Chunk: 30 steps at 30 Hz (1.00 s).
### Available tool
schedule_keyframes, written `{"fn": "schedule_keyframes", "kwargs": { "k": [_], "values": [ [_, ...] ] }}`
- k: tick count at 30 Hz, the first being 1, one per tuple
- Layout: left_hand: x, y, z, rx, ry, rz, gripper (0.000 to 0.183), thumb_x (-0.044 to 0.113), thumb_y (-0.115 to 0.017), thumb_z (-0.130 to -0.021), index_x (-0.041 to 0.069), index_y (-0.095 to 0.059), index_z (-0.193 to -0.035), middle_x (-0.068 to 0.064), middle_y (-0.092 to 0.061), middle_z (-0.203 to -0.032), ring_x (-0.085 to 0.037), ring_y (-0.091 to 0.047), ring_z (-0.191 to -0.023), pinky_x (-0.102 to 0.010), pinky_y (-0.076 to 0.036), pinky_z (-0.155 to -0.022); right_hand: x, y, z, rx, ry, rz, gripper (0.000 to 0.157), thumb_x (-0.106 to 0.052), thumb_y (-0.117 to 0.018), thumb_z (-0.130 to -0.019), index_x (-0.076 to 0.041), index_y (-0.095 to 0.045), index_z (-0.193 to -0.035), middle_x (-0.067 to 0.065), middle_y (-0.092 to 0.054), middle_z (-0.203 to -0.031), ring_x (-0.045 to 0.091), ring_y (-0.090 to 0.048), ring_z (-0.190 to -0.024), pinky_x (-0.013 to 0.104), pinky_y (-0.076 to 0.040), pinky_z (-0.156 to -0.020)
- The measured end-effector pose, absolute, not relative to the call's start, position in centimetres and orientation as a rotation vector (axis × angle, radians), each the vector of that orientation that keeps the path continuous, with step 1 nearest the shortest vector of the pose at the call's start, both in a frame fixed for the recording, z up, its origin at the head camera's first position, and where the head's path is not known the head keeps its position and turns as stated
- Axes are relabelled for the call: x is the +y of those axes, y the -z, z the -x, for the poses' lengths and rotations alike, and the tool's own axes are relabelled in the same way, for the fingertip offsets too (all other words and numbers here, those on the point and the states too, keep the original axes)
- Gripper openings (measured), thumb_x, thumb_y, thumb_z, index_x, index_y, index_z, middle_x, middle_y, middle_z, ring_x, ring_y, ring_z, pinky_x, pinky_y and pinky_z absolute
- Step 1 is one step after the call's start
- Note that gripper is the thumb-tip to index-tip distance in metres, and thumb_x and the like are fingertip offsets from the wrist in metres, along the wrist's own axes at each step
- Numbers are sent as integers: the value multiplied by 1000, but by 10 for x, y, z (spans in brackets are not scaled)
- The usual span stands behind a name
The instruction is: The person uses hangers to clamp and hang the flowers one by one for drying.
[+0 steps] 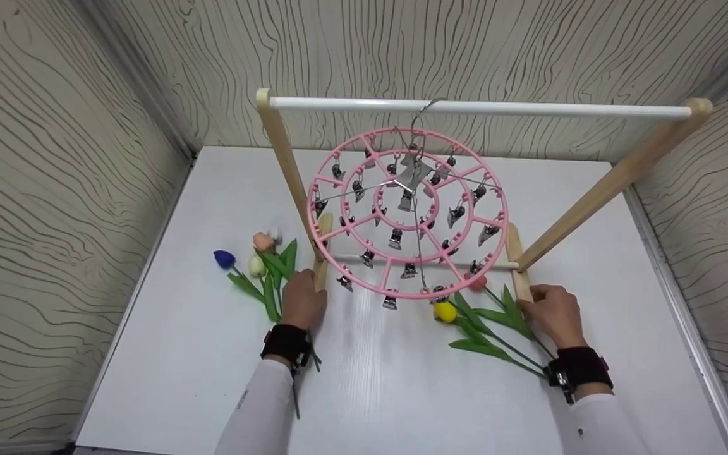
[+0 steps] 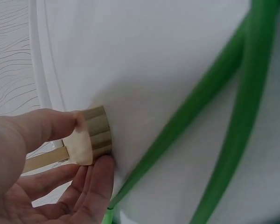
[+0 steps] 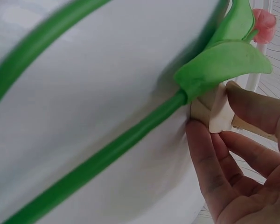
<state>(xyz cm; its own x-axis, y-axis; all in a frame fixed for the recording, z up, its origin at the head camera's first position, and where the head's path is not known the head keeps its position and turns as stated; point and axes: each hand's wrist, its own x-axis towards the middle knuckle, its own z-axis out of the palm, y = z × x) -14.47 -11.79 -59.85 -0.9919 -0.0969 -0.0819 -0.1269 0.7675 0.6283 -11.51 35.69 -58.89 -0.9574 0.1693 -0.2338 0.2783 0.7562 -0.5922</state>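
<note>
I have both hands on the wooden stand (image 1: 285, 158), which sits on the bench (image 1: 370, 392): my left hand (image 1: 304, 302) pinches the near end of the left foot (image 1: 321, 272) between thumb and fingers, and my right hand (image 1: 553, 313) does the same on the right foot (image 1: 521, 281); neither is spread wide. To steady or shift it well, I judge, I should match pressure on both sides and move evenly, since the clip hanger (image 1: 414, 174), hooked over the white rail (image 1: 560, 109), could swing. I'd mind the green leaf (image 3: 224, 65) by my right fingertips too; whether it touches the foot I cannot tell. Counting: one stand, two feet, one hanger with three pink rings, its clips overlapping too much for a sure number. Left of the stand lie a blue tulip (image 1: 224, 258), a peach tulip (image 1: 263, 241), a cream tulip (image 1: 256, 265) and a pale tulip (image 1: 275, 236), four heads; nearer the right foot I see two, a yellow tulip (image 1: 445, 311) and a pink tulip (image 1: 476, 280).
</note>
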Motion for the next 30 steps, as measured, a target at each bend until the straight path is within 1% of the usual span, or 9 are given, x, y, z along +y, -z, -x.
{"fn": "schedule_keyframes", "kwargs": {
  "k": [6,10,15,18,21,25,27,30],
  "values": [
    [-122,599,140,2912,-1052,163,21,1,-74,-93,-9,-70,-110,-24,-71,-98,-39,-69,-92,-51,-59,-80,356,590,112,2786,984,-341,55,-20,-78,-97,21,-64,-133,36,-74,-116,37,-72,-98,27,-52,-71],
    [-123,598,140,2884,-1056,185,20,3,-73,-94,-8,-70,-110,-23,-71,-98,-36,-69,-91,-48,-58,-78,356,590,111,2769,994,-342,56,-21,-78,-97,21,-64,-133,35,-74,-115,36,-73,-97,27,-52,-71],
    [-125,598,141,2843,-1042,213,18,5,-73,-95,-6,-69,-109,-20,-71,-98,-30,-64,-88,-44,-55,-77,355,589,110,2759,1000,-338,57,-21,-78,-98,20,-64,-134,34,-73,-115,33,-71,-95,27,-52,-71],
    [-125,597,139,2842,-1052,213,19,6,-73,-95,-7,-70,-110,-20,-71,-99,-31,-64,-89,-45,-54,-78,355,589,109,2743,1001,-333,57,-22,-75,-100,20,-63,-135,34,-74,-116,32,-72,-94,27,-52,-70],
    [-125,598,135,2853,-1060,213,23,8,-75,-96,-7,-70,-113,-20,-70,-101,-31,-65,-91,-45,-55,-79,356,586,106,2741,972,-316,57,-26,-71,-103,20,-62,-136,35,-73,-119,35,-72,-98,27,-52,-71],
    [-123,599,127,2896,-1067,184,21,11,-77,-97,-4,-70,-109,-18,-67,-98,-30,-62,-88,-42,-52,-74,356,580,98,2791,925,-273,56,-30,-68,-105,18,-63,-136,36,-72,-120,42,-73,-103,29,-53,-72],
    [-121,598,123,2910,-1081,167,23,14,-79,-97,-3,-71,-112,-17,-67,-98,-27,-61,-87,-40,-51,-73,355,576,91,2834,921,-249,52,-28,-69,-105,16,-66,-134,35,-73,-119,44,-74,-102,30,-55,-72],
    [-118,595,115,2931,-1078,117,33,17,-81,-98,-2,-73,-123,-15,-68,-102,-24,-61,-87,-39,-53,-74,353,571,78,2897,927,-204,45,-24,-73,-104,13,-70,-129,34,-74,-116,43,-75,-100,30,-56,-73]
  ]
}}
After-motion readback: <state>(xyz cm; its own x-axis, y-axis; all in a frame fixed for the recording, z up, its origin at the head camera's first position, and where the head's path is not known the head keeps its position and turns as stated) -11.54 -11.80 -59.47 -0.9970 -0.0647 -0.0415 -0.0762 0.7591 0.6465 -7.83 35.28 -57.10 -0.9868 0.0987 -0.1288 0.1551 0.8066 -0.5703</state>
